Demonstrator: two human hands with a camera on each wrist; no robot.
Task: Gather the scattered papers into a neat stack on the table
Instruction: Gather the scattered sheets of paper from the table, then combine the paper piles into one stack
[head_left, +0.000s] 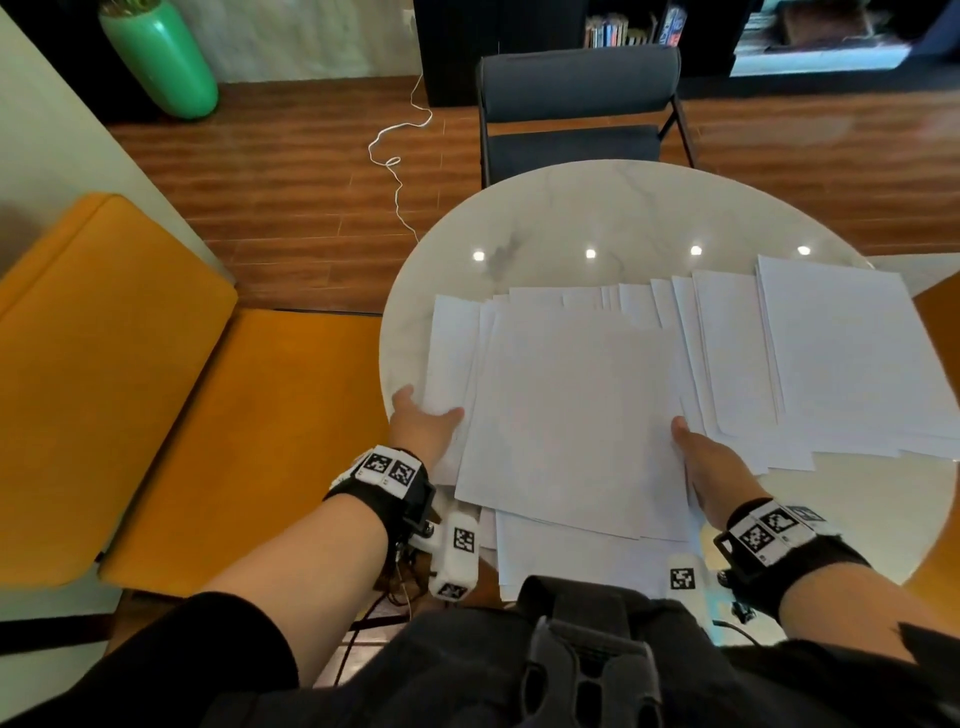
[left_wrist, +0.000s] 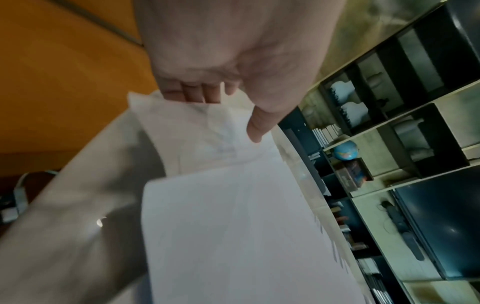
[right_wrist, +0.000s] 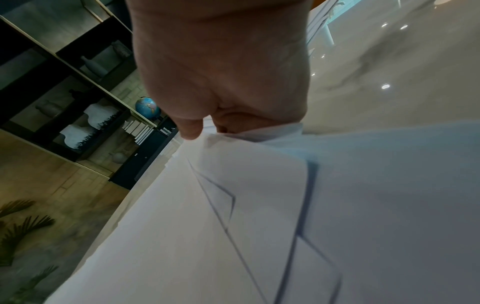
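Many white papers lie fanned across the near half of a round marble table (head_left: 597, 208). A loose central pile (head_left: 571, 415) sits askew in front of me, and more sheets (head_left: 841, 353) spread off to the right. My left hand (head_left: 431, 410) grips the pile's left edge, thumb on top and fingers underneath; the left wrist view shows that hand (left_wrist: 228, 107) pinching the sheets (left_wrist: 233, 226). My right hand (head_left: 696, 447) holds the pile's right edge, thumb on top. In the right wrist view its fingers (right_wrist: 228, 123) are tucked under the paper (right_wrist: 233, 205).
A dark chair (head_left: 576, 114) stands at the far side of the table. An orange bench (head_left: 130, 389) runs along the left. A green vase (head_left: 161, 57) and a white cable (head_left: 397, 156) are on the wooden floor. Some sheets overhang the table's near and right edges.
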